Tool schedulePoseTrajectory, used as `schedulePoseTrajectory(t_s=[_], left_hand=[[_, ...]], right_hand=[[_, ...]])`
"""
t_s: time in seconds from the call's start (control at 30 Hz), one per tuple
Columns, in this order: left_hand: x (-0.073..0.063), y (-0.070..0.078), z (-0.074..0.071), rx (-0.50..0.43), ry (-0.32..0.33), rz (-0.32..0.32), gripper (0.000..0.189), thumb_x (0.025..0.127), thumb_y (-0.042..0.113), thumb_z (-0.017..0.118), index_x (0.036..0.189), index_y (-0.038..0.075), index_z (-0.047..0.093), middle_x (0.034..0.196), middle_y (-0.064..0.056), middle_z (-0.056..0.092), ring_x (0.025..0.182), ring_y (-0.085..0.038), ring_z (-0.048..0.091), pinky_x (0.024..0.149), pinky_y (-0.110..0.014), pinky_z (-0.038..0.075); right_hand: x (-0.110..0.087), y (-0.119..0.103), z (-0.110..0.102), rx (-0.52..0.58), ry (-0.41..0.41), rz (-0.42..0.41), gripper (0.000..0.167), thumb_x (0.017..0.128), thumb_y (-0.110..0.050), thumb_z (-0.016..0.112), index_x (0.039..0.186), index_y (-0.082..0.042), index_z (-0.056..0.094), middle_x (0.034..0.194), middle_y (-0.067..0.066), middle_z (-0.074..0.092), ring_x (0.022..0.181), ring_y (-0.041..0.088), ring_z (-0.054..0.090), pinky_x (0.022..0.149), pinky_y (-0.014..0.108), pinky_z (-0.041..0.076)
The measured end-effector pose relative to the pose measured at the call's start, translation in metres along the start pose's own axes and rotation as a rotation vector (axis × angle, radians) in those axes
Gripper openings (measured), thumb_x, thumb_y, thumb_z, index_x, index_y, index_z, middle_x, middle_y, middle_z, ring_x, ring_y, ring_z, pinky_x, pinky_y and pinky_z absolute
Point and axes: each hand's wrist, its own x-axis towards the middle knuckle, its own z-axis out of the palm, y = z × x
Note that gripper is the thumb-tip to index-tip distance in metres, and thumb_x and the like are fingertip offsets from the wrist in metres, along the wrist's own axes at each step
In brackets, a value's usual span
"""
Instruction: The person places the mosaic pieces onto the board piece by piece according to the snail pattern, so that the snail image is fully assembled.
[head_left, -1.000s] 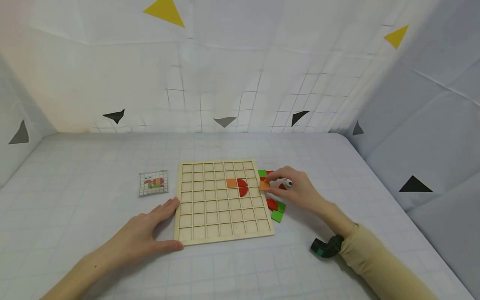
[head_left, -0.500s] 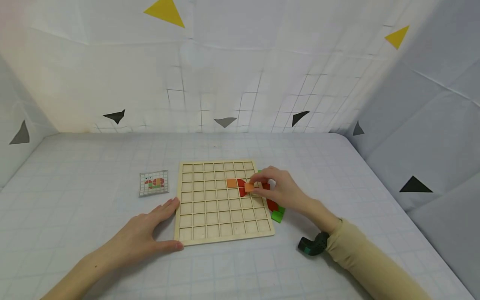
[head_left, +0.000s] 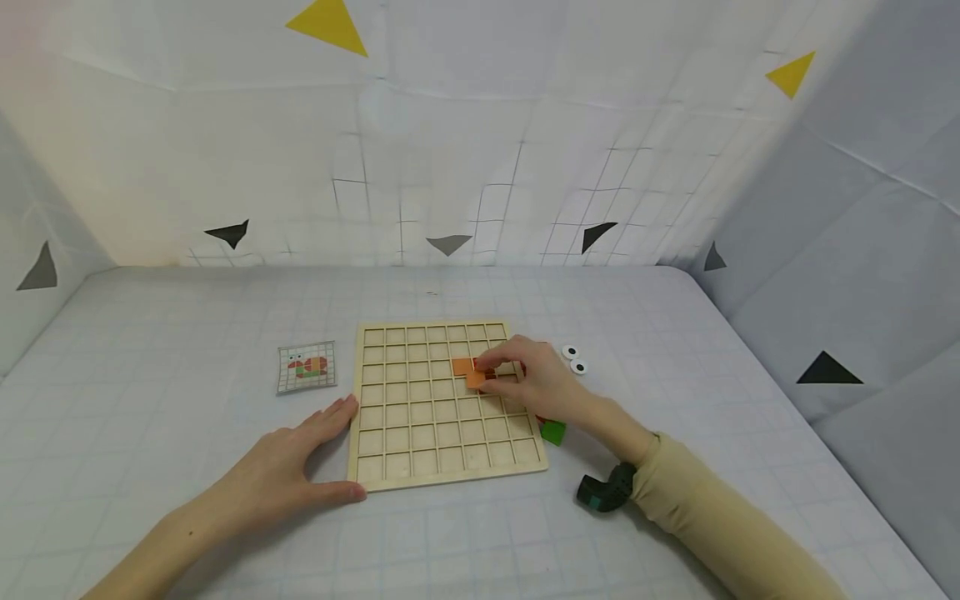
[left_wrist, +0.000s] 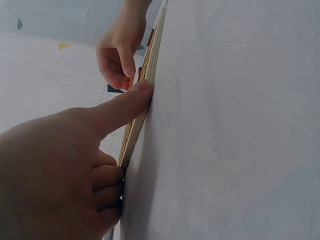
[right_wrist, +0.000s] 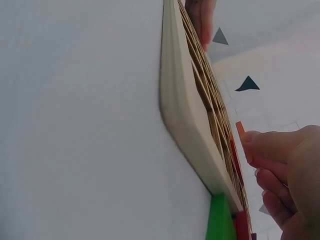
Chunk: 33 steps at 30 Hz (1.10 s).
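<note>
My right hand (head_left: pixel 551 383) pinches an orange square tile (head_left: pixel 476 381) between thumb and fingertips. It hovers just over the wooden grid board (head_left: pixel 420 437), below and right of another orange tile (head_left: pixel 462 367) lying in a cell. In the right wrist view, the pinched tile (right_wrist: pixel 243 140) stands tilted, apart from the board. Red pieces (head_left: pixel 491 372) on the board are mostly covered by my right fingers. My left hand (head_left: pixel 273 471) rests against the board's left side, thumb at the near-left corner and fingertips along the edge.
A small card (head_left: pixel 307 367) with a gridded, coloured picture lies left of the board. Right of it are a green piece (head_left: pixel 553 432), partly hidden red pieces and two round eye pieces (head_left: pixel 573 360). A dark device (head_left: pixel 606 488) sits at my right wrist.
My right hand has carried the orange tile leftward from beside the board's right edge to over the cells. The eye pieces have come into fuller view. The left hand stays put.
</note>
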Motion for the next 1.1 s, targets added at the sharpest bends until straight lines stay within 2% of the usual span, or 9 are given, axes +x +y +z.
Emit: schedulePoseTrajectory(t_s=[0.17, 0.4, 0.63, 1.1], left_hand=[[-0.001, -0.001, 0.001, -0.003, -0.003, -0.008, 0.106, 0.073, 0.074, 0.071, 0.156, 0.02, 0.036, 0.158, -0.003, 0.04, 0.143, -0.033, 0.042, 0.109, -0.058, 0.04], [-0.001, 0.0, 0.0, -0.008, -0.004, -0.009, 0.106, 0.073, 0.076, 0.069, 0.156, 0.02, 0.036, 0.158, -0.005, 0.04, 0.143, -0.036, 0.042, 0.108, -0.062, 0.038], [-0.001, -0.001, 0.0, 0.002, 0.0, 0.001, 0.107, 0.073, 0.076, 0.069, 0.157, 0.02, 0.035, 0.158, -0.006, 0.041, 0.141, -0.037, 0.043, 0.104, -0.064, 0.039], [-0.001, 0.0, -0.001, -0.009, 0.0, -0.007, 0.106, 0.073, 0.075, 0.07, 0.157, 0.021, 0.035, 0.158, -0.004, 0.04, 0.142, -0.036, 0.042, 0.108, -0.06, 0.039]], right_hand=[[0.004, -0.002, 0.006, 0.016, 0.007, -0.022, 0.026, 0.083, -0.015, 0.083, 0.107, -0.009, 0.075, 0.101, -0.002, 0.074, 0.094, 0.013, 0.065, 0.085, 0.035, 0.056], [0.003, -0.005, 0.012, 0.052, 0.016, -0.024, 0.027, 0.081, -0.013, 0.084, 0.106, -0.007, 0.074, 0.099, 0.001, 0.073, 0.092, 0.017, 0.063, 0.082, 0.033, 0.057], [0.002, -0.004, 0.016, 0.04, 0.017, -0.016, 0.03, 0.081, -0.013, 0.084, 0.108, -0.008, 0.074, 0.101, 0.0, 0.072, 0.093, 0.015, 0.062, 0.083, 0.029, 0.056], [0.001, -0.002, 0.017, 0.047, 0.027, -0.037, 0.029, 0.082, -0.014, 0.083, 0.109, -0.009, 0.074, 0.104, -0.001, 0.073, 0.093, 0.015, 0.062, 0.081, 0.031, 0.055]])
